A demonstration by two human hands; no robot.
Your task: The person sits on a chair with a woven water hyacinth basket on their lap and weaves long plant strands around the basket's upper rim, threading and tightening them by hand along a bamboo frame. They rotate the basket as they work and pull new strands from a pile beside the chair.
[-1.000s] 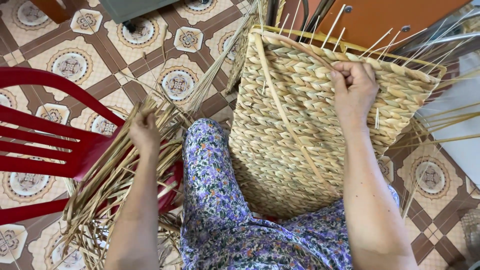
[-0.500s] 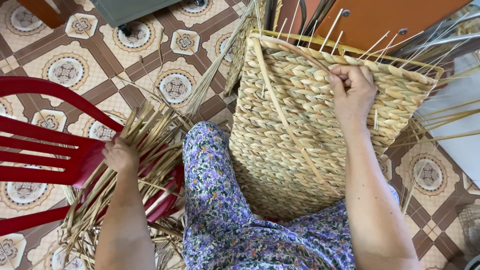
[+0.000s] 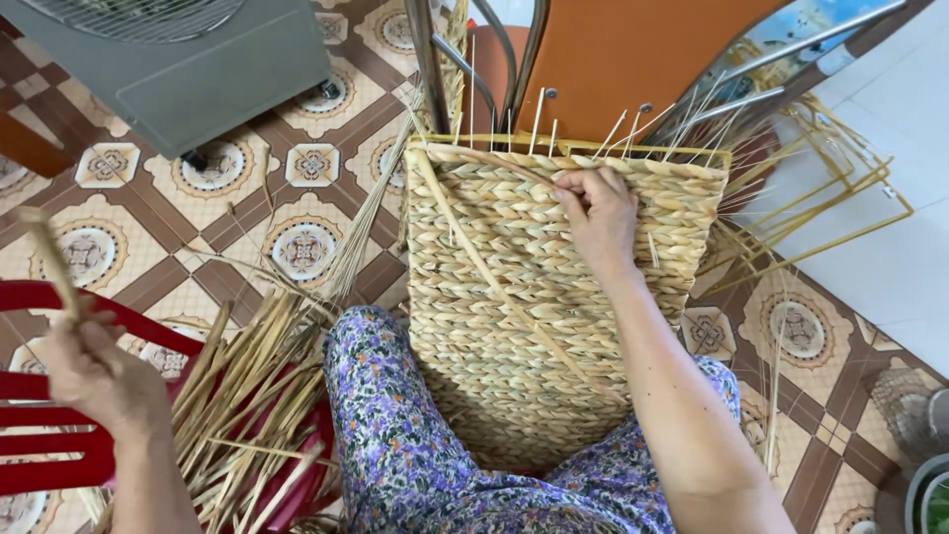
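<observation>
At near left the left hand (image 3: 99,376) is closed around one strand (image 3: 49,262), raised so its long axis runs up and away over the red chair (image 3: 40,410). Just right lies the strand pile (image 3: 247,396). Farther right, the basket (image 3: 554,316) stands between the knees; the right hand (image 3: 598,218) pinches its far rim, arm stretched forward, so this hand is nearer.

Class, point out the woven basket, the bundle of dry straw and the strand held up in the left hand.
woven basket (image 3: 514,297), head view, braided side wall
bundle of dry straw (image 3: 247,396), head view, middle of stalks
strand (image 3: 51,262), head view, blurred shaft above left hand (image 3: 94,371)
</observation>
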